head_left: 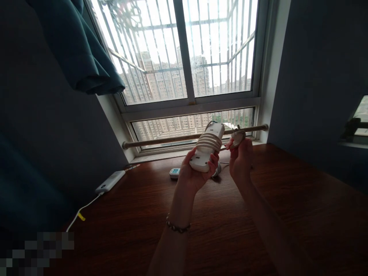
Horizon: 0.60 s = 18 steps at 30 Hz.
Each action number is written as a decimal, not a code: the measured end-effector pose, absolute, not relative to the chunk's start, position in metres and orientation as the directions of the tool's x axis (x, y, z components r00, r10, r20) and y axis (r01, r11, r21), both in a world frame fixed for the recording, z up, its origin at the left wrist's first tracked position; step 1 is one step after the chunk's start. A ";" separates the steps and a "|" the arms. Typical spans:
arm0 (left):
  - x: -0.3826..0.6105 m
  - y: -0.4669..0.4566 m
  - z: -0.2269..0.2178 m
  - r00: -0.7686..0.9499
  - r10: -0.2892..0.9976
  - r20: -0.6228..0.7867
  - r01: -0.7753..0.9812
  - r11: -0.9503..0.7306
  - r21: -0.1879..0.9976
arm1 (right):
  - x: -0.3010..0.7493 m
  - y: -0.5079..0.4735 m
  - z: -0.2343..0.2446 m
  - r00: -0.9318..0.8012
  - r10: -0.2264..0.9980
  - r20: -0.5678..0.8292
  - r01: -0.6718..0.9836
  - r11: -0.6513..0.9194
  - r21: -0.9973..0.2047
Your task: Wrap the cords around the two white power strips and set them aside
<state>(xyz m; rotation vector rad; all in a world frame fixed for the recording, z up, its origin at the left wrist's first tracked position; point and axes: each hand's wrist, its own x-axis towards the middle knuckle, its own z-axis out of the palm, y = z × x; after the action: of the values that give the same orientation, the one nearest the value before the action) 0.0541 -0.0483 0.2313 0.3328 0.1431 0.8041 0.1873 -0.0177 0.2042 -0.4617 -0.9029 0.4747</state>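
My left hand (195, 172) is closed around the lower end of a white power strip (201, 159), held tilted above the table. A pale cord (209, 142) is wound several times about the strip's middle. To the right, my right hand (241, 155) grips the cord's plug (238, 137), its prongs pointing up. A short stretch of cord runs between the plug and the strip. Behind my left hand, another white power strip (174, 173) lies on the table, partly hidden. Something greyish (217, 170) beside my left hand is too covered to make out.
On the left of the brown wooden table (138, 222) lies a white power bank-like box (110, 181) with a white cable (83, 208) bearing a yellow tag. A horizontal rail (161, 141) crosses the barred window behind. A blue curtain (83, 57) hangs at upper left.
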 end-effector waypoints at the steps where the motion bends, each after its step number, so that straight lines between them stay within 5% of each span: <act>1: 0.052 -0.049 0.232 0.690 0.724 -0.002 -0.674 0.644 0.363 | 0.187 -0.021 0.203 0.481 0.538 0.692 -0.102 0.818 -0.566; 8: 0.035 -0.037 0.229 0.570 0.821 -0.009 -0.638 0.450 0.625 | 0.189 -0.030 0.194 -0.051 0.480 0.876 0.194 0.865 -0.463; 18: 0.026 -0.044 0.232 0.335 0.941 0.047 -0.409 0.100 0.907 | 0.186 -0.035 0.197 -0.240 0.451 0.859 0.367 0.862 -0.350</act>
<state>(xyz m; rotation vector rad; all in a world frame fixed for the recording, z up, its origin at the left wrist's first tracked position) 0.0260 -0.0443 0.2320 1.0145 0.6611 1.1131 0.1863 -0.0354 0.1971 -0.6132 -1.8547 0.0896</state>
